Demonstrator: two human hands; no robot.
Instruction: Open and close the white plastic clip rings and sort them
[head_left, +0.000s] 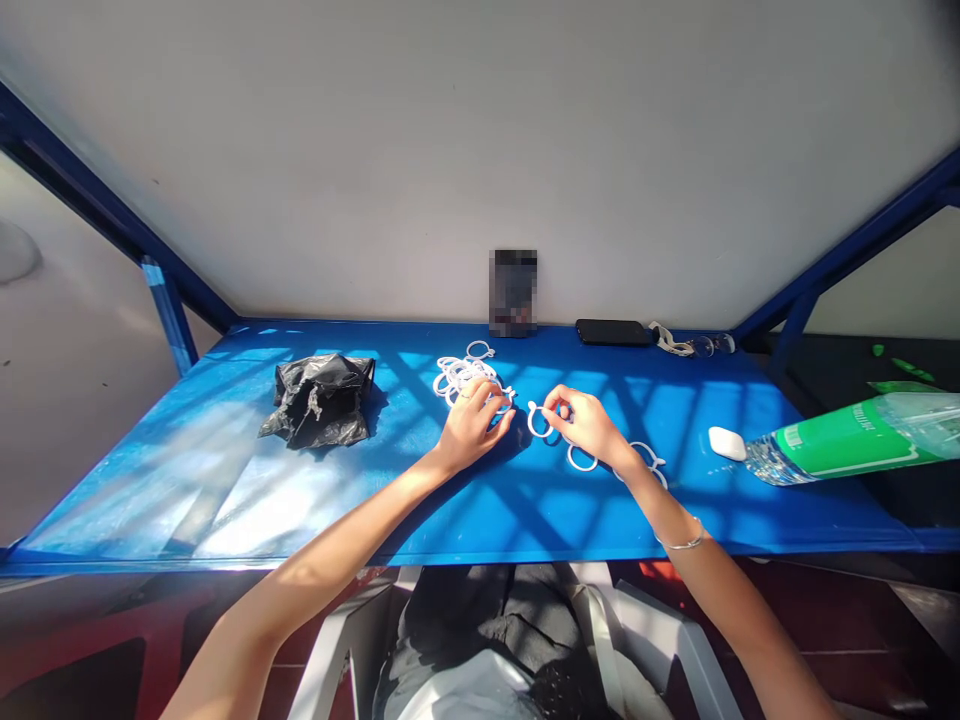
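My left hand (472, 425) lies on the blue table (225, 480) with its fingers curled on the near edge of a heap of white plastic rings (459, 375). My right hand (589, 422) pinches one white ring (537, 421) between thumb and fingers just above the table. More white rings (581, 460) lie joined in a short chain under and behind that hand, reaching toward the wrist (651, 460). A thin bracelet (686, 543) circles my right forearm.
A crumpled black plastic bag (321, 400) lies to the left. A black phone (613, 332) and a blurred upright object (513, 292) stand at the back by the wall. At the right lie a small white case (726, 443) and a green-labelled water bottle (847, 440).
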